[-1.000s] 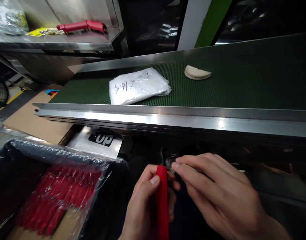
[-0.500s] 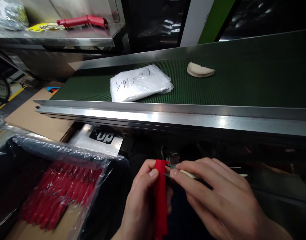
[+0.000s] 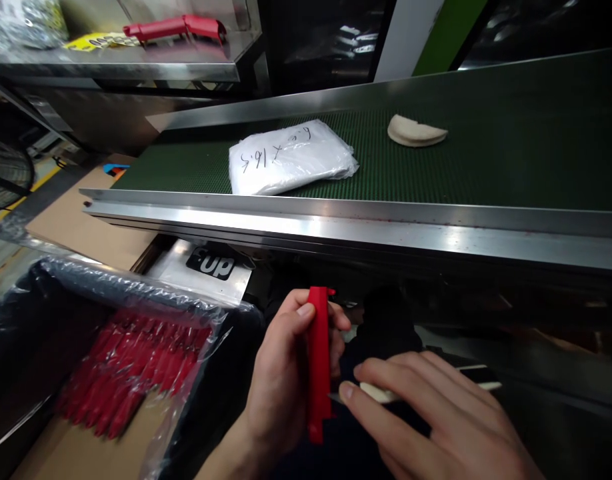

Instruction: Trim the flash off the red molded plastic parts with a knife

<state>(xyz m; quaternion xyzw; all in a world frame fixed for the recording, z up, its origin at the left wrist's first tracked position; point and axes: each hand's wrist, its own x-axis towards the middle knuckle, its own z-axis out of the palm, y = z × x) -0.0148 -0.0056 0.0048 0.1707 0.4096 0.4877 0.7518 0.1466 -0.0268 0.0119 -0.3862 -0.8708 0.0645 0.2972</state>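
Head view: right hand [image 3: 436,417] closed, fingertips pinching a slim, pale-handled, pointed tool [image 3: 378,393], its tip at the edge of a long, narrow red plastic piece [image 3: 318,363] gripped between the left hand's [image 3: 279,363] thumb and fingers; tip contact, cannot tell. Left of the left fingers, a dark, clear-plastic-lined bin [image 3: 136,285] holds rows of glossy red pieces [image 3: 146,360]. Beyond both hands' fingertips, a ribbed green conveyor belt [image 3: 486,167] carries a white plastic-wrapped packet [image 3: 291,159] and, farther right, an off-white half-round pad [image 3: 415,132].
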